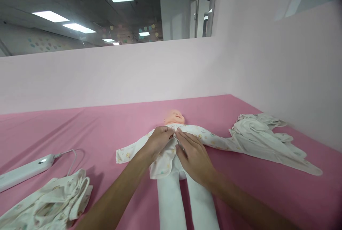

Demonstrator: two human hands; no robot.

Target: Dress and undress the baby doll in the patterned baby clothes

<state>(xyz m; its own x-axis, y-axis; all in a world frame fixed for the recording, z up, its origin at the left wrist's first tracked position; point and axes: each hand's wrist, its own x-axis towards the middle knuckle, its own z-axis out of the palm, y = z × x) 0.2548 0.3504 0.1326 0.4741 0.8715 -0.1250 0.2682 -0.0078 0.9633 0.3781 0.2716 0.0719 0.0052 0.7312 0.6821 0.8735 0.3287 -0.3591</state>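
Observation:
A baby doll [175, 116] lies on its back, its head pointing away from me. It wears a white printed baby shirt [162, 164] with its sleeves spread to both sides, and white pants [171, 201]. My left hand [160, 139] is closed at the chest, its thumb and fingertips pinching the shirt's front edge just under the neck. Beside it, my right hand [193, 155] rests on the shirt's right front with fingers stretched out flat and the thumb apart. Its fingertips almost meet those of my left hand. The fastening between them is too small to make out.
A pink sheet [107, 130] covers the surface, backed by a pale wall. Crumpled white cloth [262, 137] lies at the right, touching the sleeve end. At the lower left are a folded printed garment [58, 198] and a white corded device [26, 171].

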